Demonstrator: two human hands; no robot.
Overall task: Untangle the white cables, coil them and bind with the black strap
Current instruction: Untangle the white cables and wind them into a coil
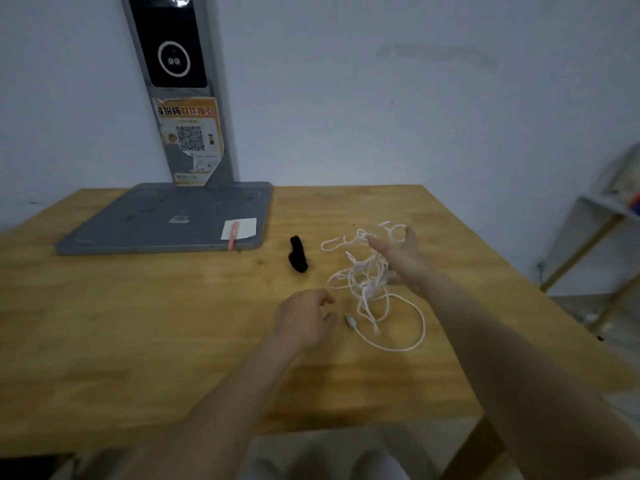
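A tangled heap of white cables (367,285) lies on the wooden table (138,323), right of centre, with a wide loop trailing toward me and a plug end (350,321) at its left. The black strap (298,253) lies rolled up just left of the heap. My right hand (401,258) hovers over the far side of the tangle with fingers spread, holding nothing. My left hand (304,318) sits left of the plug end with loosely curled fingers, empty. Motion blurs both hands.
A grey device base (156,223) with an upright post (180,81) stands at the back left, a white card (239,228) and an orange pen (233,236) on its corner. A shelf (602,216) stands beyond the table's right edge.
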